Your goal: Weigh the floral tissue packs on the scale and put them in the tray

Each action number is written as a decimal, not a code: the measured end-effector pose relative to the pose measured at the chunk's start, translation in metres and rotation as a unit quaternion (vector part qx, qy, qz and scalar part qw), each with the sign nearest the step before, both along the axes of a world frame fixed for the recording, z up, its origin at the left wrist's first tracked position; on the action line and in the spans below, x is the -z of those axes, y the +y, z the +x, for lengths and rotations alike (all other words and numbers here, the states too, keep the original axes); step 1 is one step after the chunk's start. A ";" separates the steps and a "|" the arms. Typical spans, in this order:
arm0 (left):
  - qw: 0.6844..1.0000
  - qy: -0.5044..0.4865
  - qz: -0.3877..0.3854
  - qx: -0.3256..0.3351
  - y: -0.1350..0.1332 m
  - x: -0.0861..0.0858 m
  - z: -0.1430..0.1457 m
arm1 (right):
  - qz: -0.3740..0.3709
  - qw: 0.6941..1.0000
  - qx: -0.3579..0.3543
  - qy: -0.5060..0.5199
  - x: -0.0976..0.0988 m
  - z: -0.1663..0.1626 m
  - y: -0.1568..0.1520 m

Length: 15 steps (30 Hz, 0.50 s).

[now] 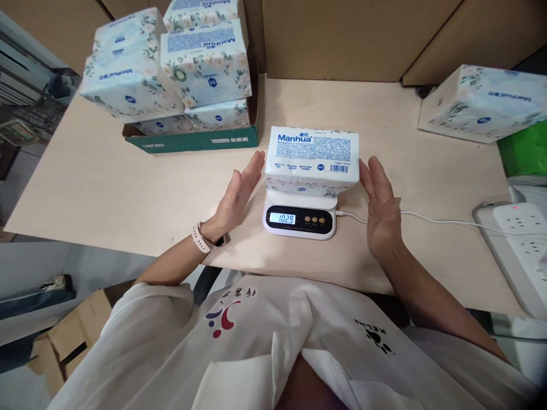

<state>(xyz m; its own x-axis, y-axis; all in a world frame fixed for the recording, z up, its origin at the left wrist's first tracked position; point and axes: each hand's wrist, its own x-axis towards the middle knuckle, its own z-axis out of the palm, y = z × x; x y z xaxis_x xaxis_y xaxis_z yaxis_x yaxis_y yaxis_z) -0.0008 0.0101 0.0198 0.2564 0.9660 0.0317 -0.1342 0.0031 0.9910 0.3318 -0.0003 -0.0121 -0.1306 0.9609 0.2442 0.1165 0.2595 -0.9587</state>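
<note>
A pack of tissues [311, 156] with blue print rests on a white kitchen scale [299, 222], whose lit display reads about 102.9. To the left of the pack is my left hand [239, 196], fingers stretched out and palm turned toward it, a small gap between. My right hand [381, 210] is held open on the other side, its fingertips very close to the pack's right end; whether they touch it I cannot tell. Neither hand holds anything. A white cable [354, 217] runs from the scale's right side behind my right hand.
Several tissue packs [205, 68] are stacked in a green-edged box [196, 142] at the back left. Another tissue pack [487, 105] stands at the right, near a green package [525, 151]. A white power strip [523, 239] lies at the right edge. Brown cardboard [333, 40] lines the back.
</note>
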 end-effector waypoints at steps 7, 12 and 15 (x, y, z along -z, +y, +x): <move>1.000 0.004 0.009 0.003 0.000 -0.002 0.001 | 0.005 1.000 0.001 -0.001 0.010 0.005 0.008; 1.000 -0.015 0.007 -0.012 0.003 0.007 0.001 | 0.004 0.999 0.030 -0.011 0.010 0.009 0.013; 0.999 -0.022 -0.009 -0.037 0.003 0.009 0.007 | 0.002 0.999 0.046 -0.022 0.013 0.002 0.019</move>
<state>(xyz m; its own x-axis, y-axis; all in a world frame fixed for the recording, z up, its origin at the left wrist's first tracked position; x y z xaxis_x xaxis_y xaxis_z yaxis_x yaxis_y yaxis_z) 0.0064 0.0128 0.0105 0.1838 0.9827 0.0233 -0.1773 0.0098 0.9841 0.3338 0.0184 -0.0252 -0.0519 0.9683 0.2444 0.1831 0.2498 -0.9508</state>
